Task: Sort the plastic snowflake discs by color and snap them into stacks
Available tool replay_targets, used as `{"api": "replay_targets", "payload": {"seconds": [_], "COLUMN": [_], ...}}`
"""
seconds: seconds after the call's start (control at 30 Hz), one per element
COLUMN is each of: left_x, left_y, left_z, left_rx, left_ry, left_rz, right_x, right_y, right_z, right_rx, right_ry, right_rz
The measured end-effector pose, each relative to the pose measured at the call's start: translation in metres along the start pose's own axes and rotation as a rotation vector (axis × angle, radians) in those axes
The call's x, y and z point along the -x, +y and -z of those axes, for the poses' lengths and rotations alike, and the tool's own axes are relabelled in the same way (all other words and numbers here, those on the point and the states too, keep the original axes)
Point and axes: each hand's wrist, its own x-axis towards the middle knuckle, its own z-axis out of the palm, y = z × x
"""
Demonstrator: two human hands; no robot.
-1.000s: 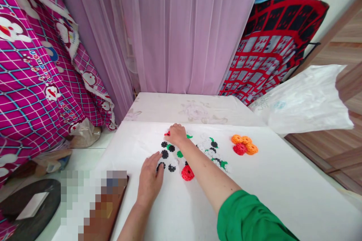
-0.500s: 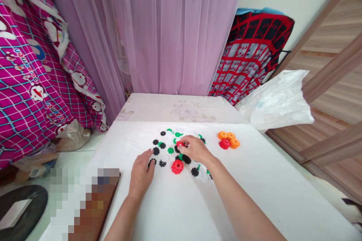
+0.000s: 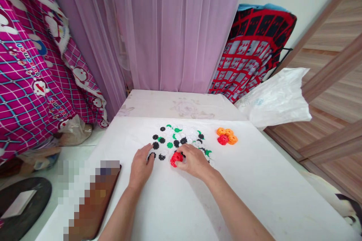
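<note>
My right hand [image 3: 195, 160] is closed on a red snowflake disc [image 3: 175, 159] at the small red stack in the middle of the table. Its fingers hide part of the stack, so I cannot tell how many red discs lie there. My left hand [image 3: 141, 165] rests on the table with thumb and fingers apart, nothing held, beside a black disc [image 3: 152, 156]. Loose black, white and green discs [image 3: 169, 145] spread flat beyond and between the hands. Farther right lies a group of orange discs [image 3: 230, 137] with a red disc cluster [image 3: 223, 139] against it.
A white cloth covers the table [image 3: 175, 203]. A partly blurred brown flat object [image 3: 96, 203] lies at its left edge. At the right edge hangs a white plastic bag [image 3: 277, 99]. A purple curtain [image 3: 175, 30] closes off the back.
My right hand has brought a red disc from among the scattered discs toward me, to the red stack. My left hand stays almost where it was.
</note>
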Motion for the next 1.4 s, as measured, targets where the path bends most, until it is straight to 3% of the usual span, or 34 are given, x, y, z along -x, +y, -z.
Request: {"api": "replay_targets", "payload": {"seconds": [0.17, 0.27, 0.47, 0.67, 1.17, 1.4], "left_x": [0.0, 0.0, -0.002, -0.001, 0.0, -0.001], "left_y": [0.001, 0.002, 0.005, 0.005, 0.003, 0.002], "left_z": [0.0, 0.001, 0.004, 0.004, 0.001, 0.001], "left_rx": [0.009, 0.012, 0.016, 0.02, 0.015, 0.006], "left_ry": [0.01, 0.007, -0.01, 0.002, 0.003, -0.003], "left_rz": [-0.004, -0.002, 0.011, 0.006, 0.004, 0.002], "right_x": [0.005, 0.014, 0.033, 0.024, 0.008, 0.017], "right_y": [0.004, 0.01, 0.004, -0.01, -0.01, 0.01], "right_z": [0.0, -0.005, -0.039, -0.059, -0.06, -0.039], "right_rx": [-0.026, -0.106, -0.198, -0.074, 0.029, -0.023], "right_ry": [0.025, 0.023, 0.126, 0.214, 0.196, 0.239], "right_rz": [0.003, -0.079, -0.246, -0.307, -0.296, -0.329]}}
